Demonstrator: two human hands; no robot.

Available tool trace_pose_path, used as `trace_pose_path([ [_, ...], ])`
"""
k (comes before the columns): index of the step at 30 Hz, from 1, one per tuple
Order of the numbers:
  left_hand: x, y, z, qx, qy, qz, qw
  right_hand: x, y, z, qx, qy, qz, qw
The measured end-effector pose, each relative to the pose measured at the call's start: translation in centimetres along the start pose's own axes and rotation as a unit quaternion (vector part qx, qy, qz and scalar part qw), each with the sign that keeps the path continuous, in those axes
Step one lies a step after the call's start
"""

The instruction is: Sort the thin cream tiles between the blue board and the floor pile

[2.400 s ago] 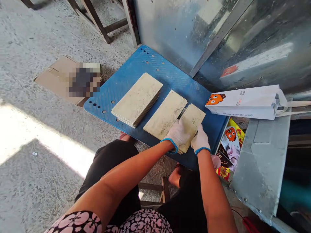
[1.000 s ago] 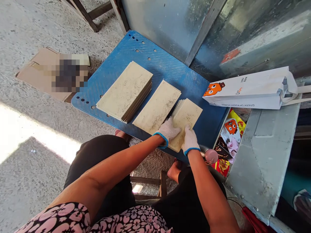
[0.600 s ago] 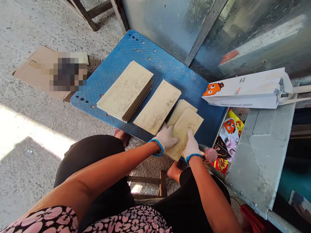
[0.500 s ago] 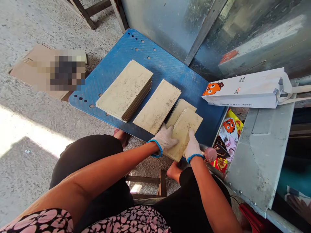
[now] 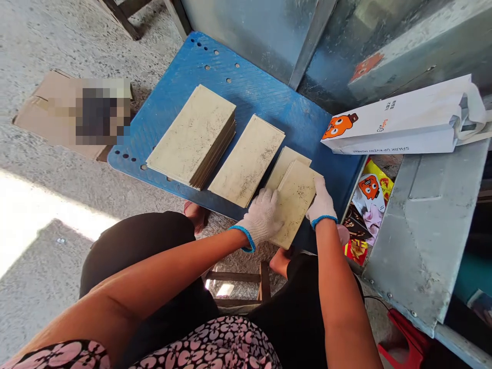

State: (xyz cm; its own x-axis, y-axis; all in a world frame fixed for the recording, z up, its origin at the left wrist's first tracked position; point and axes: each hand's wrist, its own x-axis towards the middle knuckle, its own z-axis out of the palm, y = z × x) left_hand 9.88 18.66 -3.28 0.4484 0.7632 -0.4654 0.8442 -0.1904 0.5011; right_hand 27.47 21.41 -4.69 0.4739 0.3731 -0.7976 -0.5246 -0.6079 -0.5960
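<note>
Clasped from both sides by the gloved left hand (image 5: 261, 218) and right hand (image 5: 322, 202), a stack of beige cards (image 5: 294, 197) sits at the near right corner of the blue board (image 5: 246, 92), overlapping a second pile (image 5: 283, 163). A middle pile (image 5: 248, 161) and a thick pile (image 5: 192, 136) lie toward the board's left edge.

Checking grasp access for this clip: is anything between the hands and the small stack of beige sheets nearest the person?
Nothing visible does. The left hand holds the small stack at its near left corner, and the right hand holds its right edge.
</note>
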Motion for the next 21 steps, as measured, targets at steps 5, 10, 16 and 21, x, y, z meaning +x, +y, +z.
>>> trace_pose_path([
  [5, -0.2, -0.9, -0.2, -0.034, -0.039, 0.002, 0.999, 0.1, -0.8, 0.5, 0.006, 0.04, 0.027, 0.999],
  [10, -0.3, -0.9, -0.5, -0.058, -0.071, -0.012, 0.996, 1.1, -0.8, 0.4, 0.006, 0.016, 0.021, 1.0],
  [16, -0.1, -0.9, -0.7, -0.092, -0.067, -0.019, 0.993, 1.4, -0.9, 0.0, -0.053, 0.02, 0.021, 0.998],
  [21, 0.5, -0.8, -1.4, -0.14, -0.049, -0.043, 0.988, -0.3, -1.2, -0.4, 0.01, -0.071, -0.055, 0.996],
])
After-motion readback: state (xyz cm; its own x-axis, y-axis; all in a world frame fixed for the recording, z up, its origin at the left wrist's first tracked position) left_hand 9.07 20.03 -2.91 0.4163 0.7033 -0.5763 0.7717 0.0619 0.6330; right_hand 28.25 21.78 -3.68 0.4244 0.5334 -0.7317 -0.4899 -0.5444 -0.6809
